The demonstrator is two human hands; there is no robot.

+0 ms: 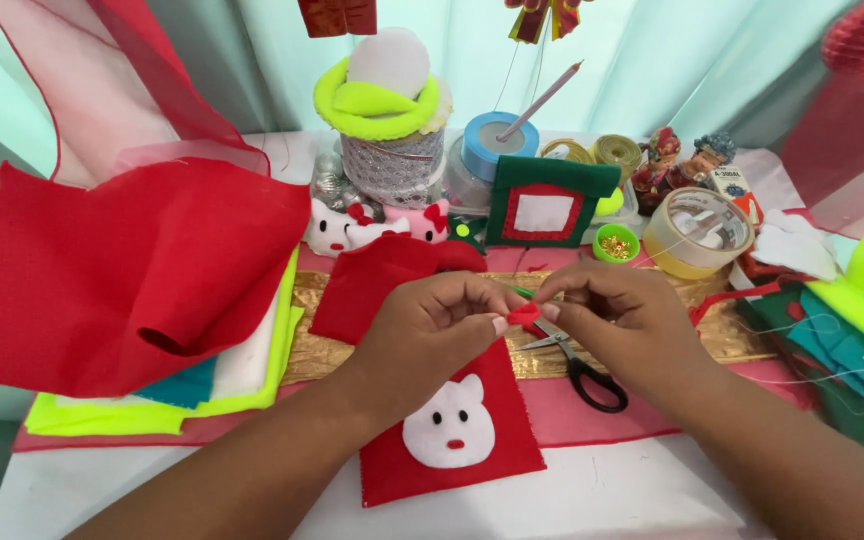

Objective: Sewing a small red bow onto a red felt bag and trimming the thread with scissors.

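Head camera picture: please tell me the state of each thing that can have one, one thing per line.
Left hand: fingers pinch the small red piece.
Right hand: fingers pinch the same piece.
Scissors: lying on the table, blades seem nearly closed.
Red felt panel with white bear face: lying flat.
Red cloth: folded over the stack.
Tape roll: lying flat.

The red piece (pixel 524 314) looks like matt felt, as does the red panel (pixel 452 440) with its white face. The scissors (pixel 572 358) have shiny metal blades and black plastic handles. The gold strip (pixel 327 350) is crinkled and glossy; the tape roll (pixel 697 232) is glossy plastic.
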